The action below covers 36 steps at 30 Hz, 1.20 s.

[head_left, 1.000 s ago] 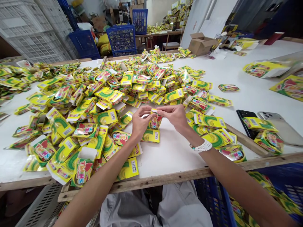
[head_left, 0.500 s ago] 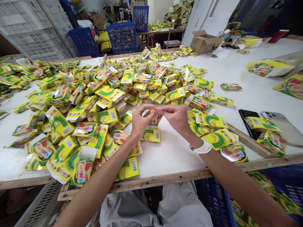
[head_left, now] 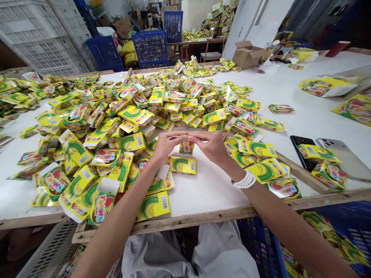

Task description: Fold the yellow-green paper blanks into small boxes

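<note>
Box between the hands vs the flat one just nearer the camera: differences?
Pose: the held box is upright; the flat box lies on the white table.
Face: the held box shows colourful lettering; the flat box shows a barcode.
Contact: the left hand and right hand pinch the held box's top; neither grips the flat box.
Shared: yellow-green packaging.
</note>
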Tool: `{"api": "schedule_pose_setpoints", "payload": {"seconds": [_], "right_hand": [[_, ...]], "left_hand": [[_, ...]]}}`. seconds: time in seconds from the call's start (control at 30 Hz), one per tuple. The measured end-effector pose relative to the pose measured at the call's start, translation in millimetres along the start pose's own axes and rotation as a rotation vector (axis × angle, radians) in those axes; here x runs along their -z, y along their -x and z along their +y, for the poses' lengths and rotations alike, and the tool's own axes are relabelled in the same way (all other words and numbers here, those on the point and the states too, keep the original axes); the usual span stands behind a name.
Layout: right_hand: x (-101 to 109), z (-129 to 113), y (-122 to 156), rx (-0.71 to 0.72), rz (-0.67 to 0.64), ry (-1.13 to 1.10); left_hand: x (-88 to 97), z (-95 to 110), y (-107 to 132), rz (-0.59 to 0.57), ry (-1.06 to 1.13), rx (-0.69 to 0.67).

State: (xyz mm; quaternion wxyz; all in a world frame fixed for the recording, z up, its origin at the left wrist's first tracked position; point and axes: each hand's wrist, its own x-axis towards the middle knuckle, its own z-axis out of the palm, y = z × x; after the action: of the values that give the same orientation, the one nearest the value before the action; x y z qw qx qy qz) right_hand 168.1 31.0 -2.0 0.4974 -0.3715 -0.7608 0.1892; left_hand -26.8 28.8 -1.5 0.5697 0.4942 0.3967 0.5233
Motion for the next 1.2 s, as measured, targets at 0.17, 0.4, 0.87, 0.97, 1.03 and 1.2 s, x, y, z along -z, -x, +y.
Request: {"api": "schedule_pose_setpoints", "payload": {"seconds": [0.17, 0.4, 0.87, 0.97, 1.03, 1.2], "right_hand": [[1, 7, 0, 0.137, -0.022, 0.117], [-1, 7, -1, 0.150, -0.011, 0.176], [-5, -5, 0, 0.027, 0.095, 0.005], [-6, -3, 1, 0.067, 0.108, 0.030], [-5, -1, 1, 0.086, 0.093, 0.043], [4, 2, -2, 0.074, -0.004, 0.091]], "left_hand": [[0.2, 0, 1, 0.002, -0.020, 0.031], [9.3, 7, -3, -0.009, -0.235, -0.171], [12.0, 17, -2, -0.073, -0.393, -0.136], [11.8, 19, -2, -0.087, -0.508, -0.238], [13.5, 19, -2, -0.100, -0.597, -0.322], [15.6, 18, 0, -0.095, -0.728, -0.449]]}}
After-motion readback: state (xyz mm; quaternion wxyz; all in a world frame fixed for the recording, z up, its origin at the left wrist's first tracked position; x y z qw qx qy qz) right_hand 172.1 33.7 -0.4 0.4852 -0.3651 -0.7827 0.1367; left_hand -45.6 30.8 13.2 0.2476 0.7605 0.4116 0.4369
